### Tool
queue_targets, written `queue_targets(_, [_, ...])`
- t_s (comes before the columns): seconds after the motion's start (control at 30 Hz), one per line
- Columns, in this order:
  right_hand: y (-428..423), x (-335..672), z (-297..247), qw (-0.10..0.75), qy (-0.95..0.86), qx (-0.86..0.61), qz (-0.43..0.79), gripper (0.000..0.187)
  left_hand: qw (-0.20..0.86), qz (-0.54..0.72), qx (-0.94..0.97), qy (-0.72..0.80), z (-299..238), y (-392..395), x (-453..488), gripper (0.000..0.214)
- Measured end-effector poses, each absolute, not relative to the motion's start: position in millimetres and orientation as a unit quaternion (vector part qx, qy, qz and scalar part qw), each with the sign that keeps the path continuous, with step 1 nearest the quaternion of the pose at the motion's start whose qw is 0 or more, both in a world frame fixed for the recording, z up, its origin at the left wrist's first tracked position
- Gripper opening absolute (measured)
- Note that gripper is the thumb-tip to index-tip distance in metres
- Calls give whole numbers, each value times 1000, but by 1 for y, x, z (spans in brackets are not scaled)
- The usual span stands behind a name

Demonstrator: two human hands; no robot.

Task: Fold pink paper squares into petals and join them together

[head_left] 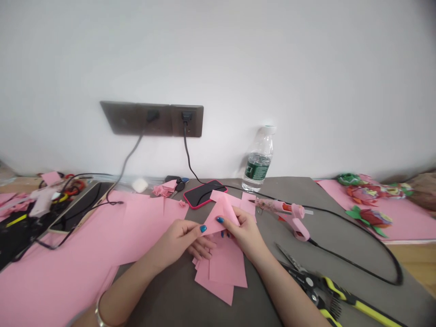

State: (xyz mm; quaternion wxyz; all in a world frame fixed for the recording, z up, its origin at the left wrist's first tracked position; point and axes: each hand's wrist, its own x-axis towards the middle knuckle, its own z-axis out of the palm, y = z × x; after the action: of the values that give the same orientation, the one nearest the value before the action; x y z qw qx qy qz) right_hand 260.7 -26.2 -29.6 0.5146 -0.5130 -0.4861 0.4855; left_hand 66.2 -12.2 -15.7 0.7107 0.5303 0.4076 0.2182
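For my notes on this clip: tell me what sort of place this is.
It looks like a craft desk, perhaps at home. Pink paper sheets are spread across it, a hot glue gun lies beside them, and paper flowers sit at the right.

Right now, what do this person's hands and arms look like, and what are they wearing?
The left hand and right hand wear no gloves; their nails are painted glossy blue. A silver-coloured bangle circles the left wrist, and no sleeves show.
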Motion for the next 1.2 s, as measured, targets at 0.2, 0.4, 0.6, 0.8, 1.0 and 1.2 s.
queue_targets(0.2, [-25, 260, -30, 545, -455, -510, 486, 30, 717, 181, 548, 390, -17, -13, 65, 47])
queue_targets(0.4, [-26, 257, -31, 514, -507, -509, 468, 47, 711, 190, 551, 394, -12, -16, 67, 47])
queue_targets(0.6, [-27, 258, -34, 496, -528, -506, 469, 52, 735, 147, 544, 377, -17, -15, 65, 49])
queue_targets(0.8, [-27, 260, -33, 489, -547, -482, 479, 55, 748, 132, 552, 344, -16, -12, 61, 48])
queue_targets(1.0, [-28, 262, -33, 483, -562, -469, 480, 56, 782, 125, 503, 346, -9, -14, 62, 50])
queue_targets(1.2, [-28, 261, -31, 487, -564, -463, 480, 56, 796, 126, 494, 326, -8, -16, 62, 51])
